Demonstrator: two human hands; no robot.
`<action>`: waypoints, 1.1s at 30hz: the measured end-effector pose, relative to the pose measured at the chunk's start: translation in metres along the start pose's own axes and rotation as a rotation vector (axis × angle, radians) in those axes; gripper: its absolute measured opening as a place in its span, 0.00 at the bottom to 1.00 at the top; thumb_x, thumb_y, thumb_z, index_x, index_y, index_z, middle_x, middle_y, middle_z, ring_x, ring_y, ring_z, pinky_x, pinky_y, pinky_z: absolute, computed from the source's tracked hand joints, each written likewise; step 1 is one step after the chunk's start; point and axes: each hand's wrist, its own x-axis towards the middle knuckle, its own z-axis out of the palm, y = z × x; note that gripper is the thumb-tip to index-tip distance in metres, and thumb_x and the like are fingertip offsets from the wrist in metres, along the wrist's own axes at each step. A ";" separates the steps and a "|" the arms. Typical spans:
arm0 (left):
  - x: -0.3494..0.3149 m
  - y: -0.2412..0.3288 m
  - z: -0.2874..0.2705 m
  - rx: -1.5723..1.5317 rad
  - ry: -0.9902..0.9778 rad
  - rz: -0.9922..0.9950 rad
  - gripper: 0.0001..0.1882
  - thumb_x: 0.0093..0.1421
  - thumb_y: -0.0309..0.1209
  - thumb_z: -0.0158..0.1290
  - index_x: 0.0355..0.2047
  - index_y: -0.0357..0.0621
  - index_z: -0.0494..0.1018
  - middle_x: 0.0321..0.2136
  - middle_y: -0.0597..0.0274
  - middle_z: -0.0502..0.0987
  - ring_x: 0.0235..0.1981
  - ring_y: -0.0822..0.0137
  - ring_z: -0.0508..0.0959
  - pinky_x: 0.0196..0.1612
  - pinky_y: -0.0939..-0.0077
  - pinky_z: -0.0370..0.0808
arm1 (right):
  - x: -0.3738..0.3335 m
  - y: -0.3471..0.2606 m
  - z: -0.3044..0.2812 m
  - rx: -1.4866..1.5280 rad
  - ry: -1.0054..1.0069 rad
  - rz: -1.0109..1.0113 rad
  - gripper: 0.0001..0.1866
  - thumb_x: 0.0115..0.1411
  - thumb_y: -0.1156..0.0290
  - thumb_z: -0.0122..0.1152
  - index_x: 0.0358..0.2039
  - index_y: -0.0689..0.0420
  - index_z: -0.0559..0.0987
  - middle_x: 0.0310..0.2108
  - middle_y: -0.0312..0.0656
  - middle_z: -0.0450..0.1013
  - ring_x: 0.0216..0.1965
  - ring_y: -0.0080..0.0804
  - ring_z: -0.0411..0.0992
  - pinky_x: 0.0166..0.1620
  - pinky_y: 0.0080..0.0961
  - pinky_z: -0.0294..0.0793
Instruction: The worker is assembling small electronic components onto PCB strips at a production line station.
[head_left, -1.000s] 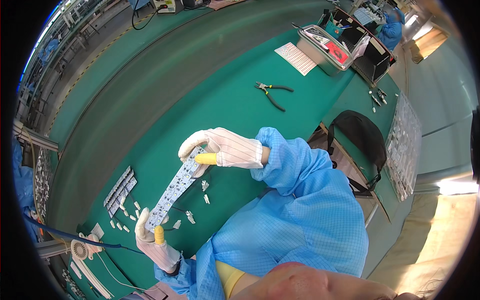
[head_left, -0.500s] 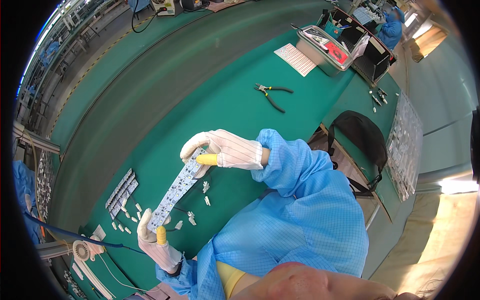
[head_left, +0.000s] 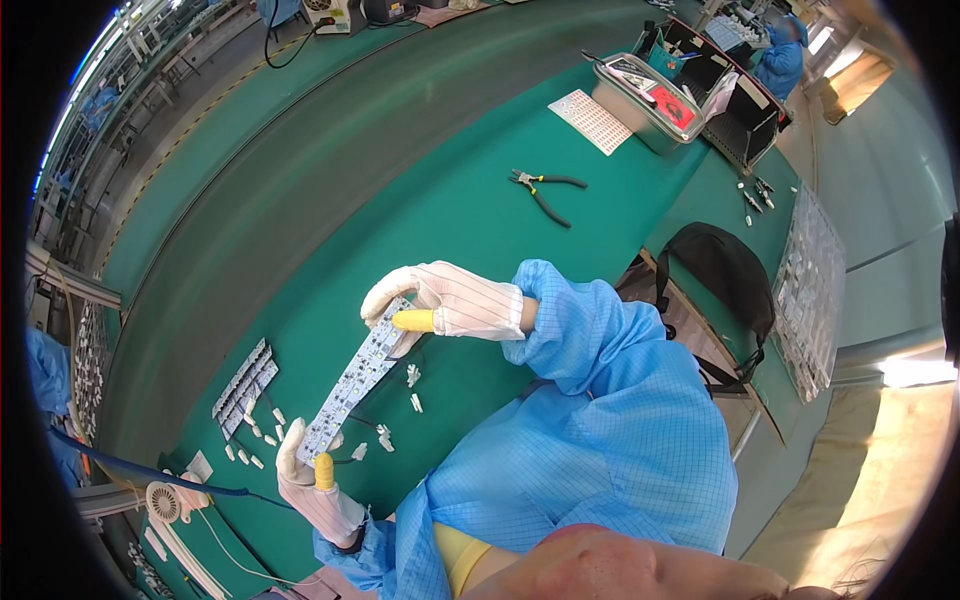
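Observation:
A long white circuit board [head_left: 352, 384], dotted with small dark and pale parts, slants between my two gloved hands. My right hand [head_left: 440, 300] pinches its upper end, the yellow thumb cover lying over the board's face. At the lower end, my left hand [head_left: 312, 485] grips the board between yellow-covered thumb and fingers. Dark wires ending in white connectors [head_left: 384, 437] hang out from its right side above the green mat. Several similar boards [head_left: 245, 390] lie to the left of it, with white connectors around them.
Pliers [head_left: 545, 190] with dark handles lie farther back on the mat. Beyond them are a dotted sheet [head_left: 591, 121] and a tool-filled plastic box [head_left: 648, 105]. A black bag [head_left: 718, 285] rests at right. A small white fan [head_left: 163, 501] stands at lower left, near a blue cable [head_left: 200, 486].

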 end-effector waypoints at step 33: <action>-0.003 -0.002 -0.005 0.006 -0.004 -0.033 0.33 0.54 0.43 0.61 0.52 0.33 0.66 0.40 0.47 0.76 0.36 0.62 0.79 0.43 0.72 0.74 | 0.002 -0.007 0.001 -0.120 -0.043 0.000 0.13 0.58 0.71 0.54 0.43 0.61 0.75 0.39 0.44 0.75 0.39 0.32 0.75 0.44 0.26 0.74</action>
